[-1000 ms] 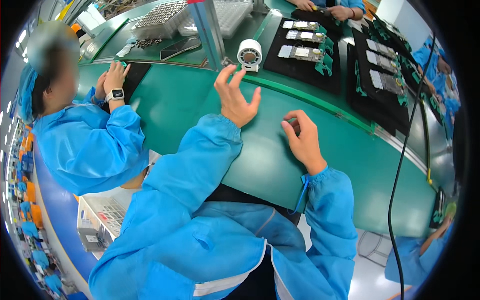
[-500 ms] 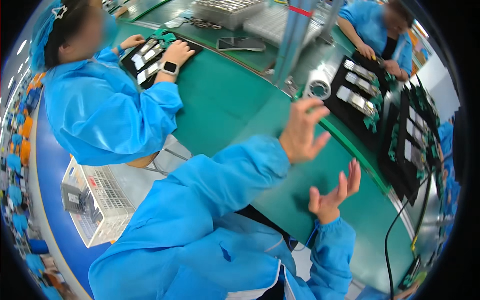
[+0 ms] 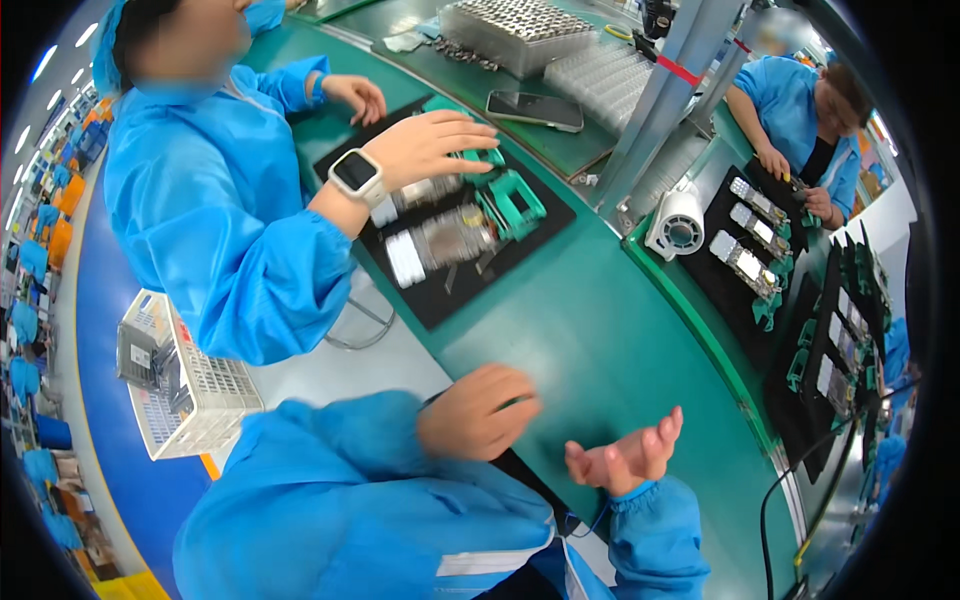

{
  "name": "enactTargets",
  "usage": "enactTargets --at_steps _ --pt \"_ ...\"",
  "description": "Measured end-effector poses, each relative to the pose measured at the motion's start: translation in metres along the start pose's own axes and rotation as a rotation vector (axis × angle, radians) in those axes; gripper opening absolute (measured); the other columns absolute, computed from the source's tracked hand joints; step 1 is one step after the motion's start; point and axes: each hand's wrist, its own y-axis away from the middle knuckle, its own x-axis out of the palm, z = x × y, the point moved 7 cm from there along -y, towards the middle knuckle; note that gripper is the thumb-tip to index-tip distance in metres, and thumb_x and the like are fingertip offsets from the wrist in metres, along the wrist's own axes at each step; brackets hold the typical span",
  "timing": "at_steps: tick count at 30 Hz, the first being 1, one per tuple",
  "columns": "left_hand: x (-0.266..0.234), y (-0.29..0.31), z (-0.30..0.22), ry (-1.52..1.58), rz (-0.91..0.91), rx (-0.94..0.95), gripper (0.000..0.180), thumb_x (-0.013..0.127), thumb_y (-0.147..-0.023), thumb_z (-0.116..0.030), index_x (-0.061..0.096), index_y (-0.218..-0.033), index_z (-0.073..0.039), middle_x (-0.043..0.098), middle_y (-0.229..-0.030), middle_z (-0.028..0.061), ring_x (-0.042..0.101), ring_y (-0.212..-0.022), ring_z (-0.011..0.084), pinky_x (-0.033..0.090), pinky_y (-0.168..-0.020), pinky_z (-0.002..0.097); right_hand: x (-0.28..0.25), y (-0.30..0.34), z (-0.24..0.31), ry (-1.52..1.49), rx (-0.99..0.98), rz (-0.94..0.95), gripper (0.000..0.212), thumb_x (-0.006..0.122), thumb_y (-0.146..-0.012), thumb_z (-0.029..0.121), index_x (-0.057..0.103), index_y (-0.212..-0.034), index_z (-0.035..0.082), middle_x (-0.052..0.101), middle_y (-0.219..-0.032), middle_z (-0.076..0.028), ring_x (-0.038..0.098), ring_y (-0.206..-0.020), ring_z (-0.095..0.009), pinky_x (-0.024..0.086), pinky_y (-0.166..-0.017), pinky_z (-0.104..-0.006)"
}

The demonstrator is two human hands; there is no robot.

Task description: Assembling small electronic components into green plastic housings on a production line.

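My left hand [image 3: 480, 412] is a little blurred above the near edge of the green bench [image 3: 570, 310]. Its fingers curl loosely, with a gap beside the thumb, and I see nothing held in it. To its right my right hand [image 3: 628, 457] is open, palm turned up and fingers spread, just over the bench top. Beyond my left hand lies a black mat [image 3: 455, 290] bearing silver-and-white modules [image 3: 440, 243] with green clips [image 3: 515, 205]. A co-worker's hand [image 3: 425, 150], with a watch on the wrist, reaches over that mat.
A white round-mouthed blower [image 3: 680, 222] stands by a metal post [image 3: 670, 100]. Across the green rail are another loaded black mat [image 3: 735, 265] and a second co-worker [image 3: 800, 120]. A phone [image 3: 535, 110] lies farther back. A black cable [image 3: 768, 520] hangs at right; a white crate [image 3: 205, 400] is at left.
The near co-worker's mat of modules has come along the bench toward me. My left hand has drawn back and its fingers have curled. My right hand has lowered slightly. My view has shifted.
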Motion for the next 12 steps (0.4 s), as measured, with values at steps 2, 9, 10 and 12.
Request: enactTargets --at_steps 2,9,10,12 --pt "-0.017 0.009 0.0 -0.124 0.029 -0.088 0.035 0.073 -0.069 -0.001 0.064 -0.103 -0.004 0.06 -0.107 0.0137 0.061 -0.098 0.0342 0.049 -0.082 0.0434 -0.006 0.0 0.0 -0.027 0.012 0.003 0.052 0.067 -0.087 0.037 0.046 -0.133 0.026 0.035 -0.148 -0.011 0.035 -0.139 -0.033 0.029 -0.112 -0.0627" --pt "0.001 -0.022 0.015 -0.403 0.386 -0.328 0.066 0.081 -0.07 -0.03 0.058 -0.129 -0.011 0.051 -0.131 0.0171 0.047 -0.122 0.0387 0.039 -0.099 0.0488 -0.031 0.003 0.006 -0.187 -0.207 -0.163 0.036 0.071 -0.084 0.035 0.053 -0.115 0.033 0.043 -0.13 -0.004 0.043 -0.125 -0.028 0.038 -0.105 -0.0606" --pt "0.016 -0.023 0.016 -0.464 0.458 -0.307 0.069 0.08 -0.071 -0.036 0.057 -0.133 -0.014 0.048 -0.136 0.0168 0.044 -0.125 0.0388 0.037 -0.1 0.0491 -0.041 0.002 0.004 -0.22 -0.226 -0.169 0.034 0.07 -0.084 0.035 0.053 -0.113 0.032 0.043 -0.13 -0.002 0.044 -0.125 -0.026 0.038 -0.105 -0.0601" --pt "0.033 -0.032 0.018 -0.529 0.472 -0.266 0.072 0.081 -0.07 -0.036 0.056 -0.133 -0.015 0.048 -0.137 0.0149 0.044 -0.126 0.0379 0.036 -0.101 0.0503 -0.051 0.007 0.004 -0.439 -0.336 0.086 0.039 0.068 -0.086 0.039 0.052 -0.119 0.025 0.043 -0.133 -0.002 0.043 -0.129 -0.023 0.037 -0.106 -0.0623"
